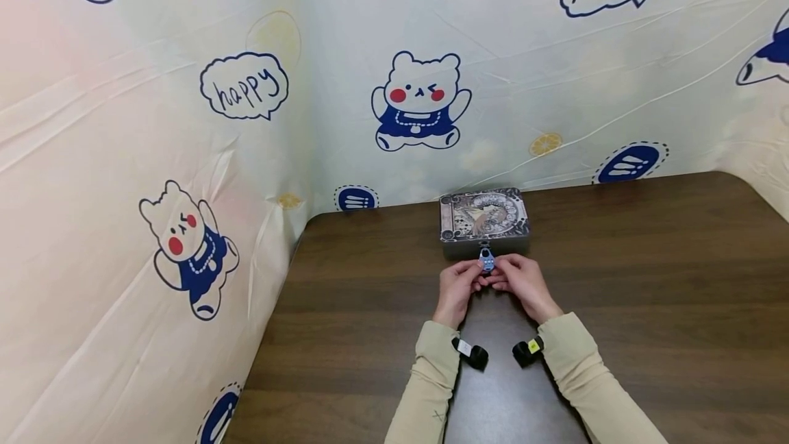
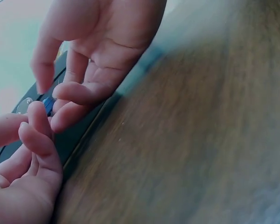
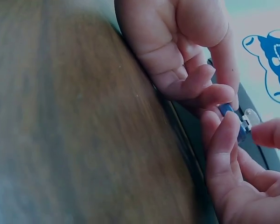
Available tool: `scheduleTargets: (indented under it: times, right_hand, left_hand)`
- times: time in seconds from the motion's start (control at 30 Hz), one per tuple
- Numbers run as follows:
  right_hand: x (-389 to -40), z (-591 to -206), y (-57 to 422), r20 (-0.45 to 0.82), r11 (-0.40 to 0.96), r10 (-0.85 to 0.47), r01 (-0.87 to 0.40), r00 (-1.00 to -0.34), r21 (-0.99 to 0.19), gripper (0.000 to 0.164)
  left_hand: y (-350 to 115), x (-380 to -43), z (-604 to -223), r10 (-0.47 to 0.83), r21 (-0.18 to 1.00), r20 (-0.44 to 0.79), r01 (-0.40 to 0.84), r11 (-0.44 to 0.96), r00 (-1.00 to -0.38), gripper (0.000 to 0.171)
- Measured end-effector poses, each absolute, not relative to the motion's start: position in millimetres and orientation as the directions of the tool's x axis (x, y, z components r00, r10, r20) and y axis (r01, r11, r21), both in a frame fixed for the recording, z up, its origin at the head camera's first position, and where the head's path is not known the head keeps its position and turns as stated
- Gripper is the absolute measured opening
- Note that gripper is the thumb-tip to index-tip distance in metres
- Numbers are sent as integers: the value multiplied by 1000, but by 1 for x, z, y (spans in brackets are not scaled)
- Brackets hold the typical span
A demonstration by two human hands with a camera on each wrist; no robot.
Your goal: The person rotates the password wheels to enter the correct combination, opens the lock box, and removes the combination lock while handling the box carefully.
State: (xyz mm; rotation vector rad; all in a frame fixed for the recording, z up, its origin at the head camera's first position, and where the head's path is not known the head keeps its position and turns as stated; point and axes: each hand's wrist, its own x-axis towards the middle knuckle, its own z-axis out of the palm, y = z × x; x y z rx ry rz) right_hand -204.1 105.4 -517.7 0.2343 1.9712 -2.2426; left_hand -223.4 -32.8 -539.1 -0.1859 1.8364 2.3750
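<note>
A small blue padlock (image 1: 487, 260) hangs at the front clasp of a flat dark box (image 1: 484, 218) with an ornate printed lid. My left hand (image 1: 455, 291) pinches the padlock from the left side, and my right hand (image 1: 522, 284) pinches it from the right. In the left wrist view, fingertips of both hands meet around the padlock (image 2: 48, 105), covering most of it. The right wrist view shows the padlock (image 3: 241, 134) between curled fingers, beside a metal clasp (image 3: 248, 120) on the box front. The box lid is down.
The box stands at the back edge of a brown wooden table (image 1: 647, 293). Behind and to the left hangs a pale curtain (image 1: 333, 115) printed with cartoon bears. Each wrist carries a small black camera, the left one (image 1: 473, 355) and the right one (image 1: 526, 352).
</note>
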Motion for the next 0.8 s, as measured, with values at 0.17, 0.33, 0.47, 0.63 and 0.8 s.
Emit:
scheduleTargets:
  times: [0.17,0.33,0.47,0.63,0.8]
  right_hand:
    - [-201,-514,103,-147,-97,1,146,-989,-984,36]
    - [-198,-511,102,-115,-61,14,114,-993,-992,36]
    - [-198,-512,103,-111,-36,20,110,-994,-993,36]
    - [-198,-513,103,-96,-27,26,95,-995,-995,33]
    - [-197,-514,102,-87,-51,39,84,-995,-995,32]
  left_hand:
    - [-30,-222,-538,5,954,-149,-145,-260,-989,19]
    - [-26,-220,-537,-47,953,-135,-117,-279,-990,19]
    - [-24,-218,-536,-80,951,-142,-114,-288,-987,17]
    - [-23,-216,-534,-113,951,-154,-116,-285,-982,16]
    - [-22,-215,-533,-137,955,-143,-100,-280,-980,16]
